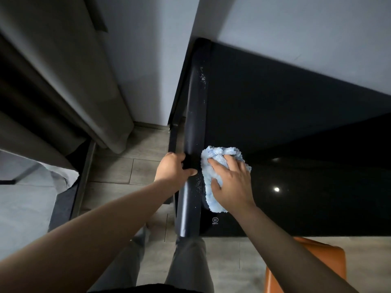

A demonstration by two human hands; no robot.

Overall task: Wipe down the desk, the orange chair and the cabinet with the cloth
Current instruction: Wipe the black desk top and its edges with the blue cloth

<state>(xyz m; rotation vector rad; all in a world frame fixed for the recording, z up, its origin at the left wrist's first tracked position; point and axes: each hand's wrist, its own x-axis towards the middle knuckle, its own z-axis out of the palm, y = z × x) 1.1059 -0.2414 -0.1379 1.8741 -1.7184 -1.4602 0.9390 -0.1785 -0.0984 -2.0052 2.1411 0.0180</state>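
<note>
Our left hand [176, 168] curls round the desk [296, 134] edge while our right hand [232, 182] presses the cloth [212, 154] flat on the top beside it, fingers spread, so we judge the desk barely begun, specks [202, 78] on its edge, chair [317, 256] and unseen cabinet left

Cleaning day: a fluffy pale-blue cloth [205, 172] lies crumpled on the glossy black desk [296, 134], at about 8 o'clock on its top, just beside the rounded left edge flecked with white specks. An orange chair [330, 256], partly in view, stands at 5 o'clock from the cloth, near the desk's front edge.
</note>
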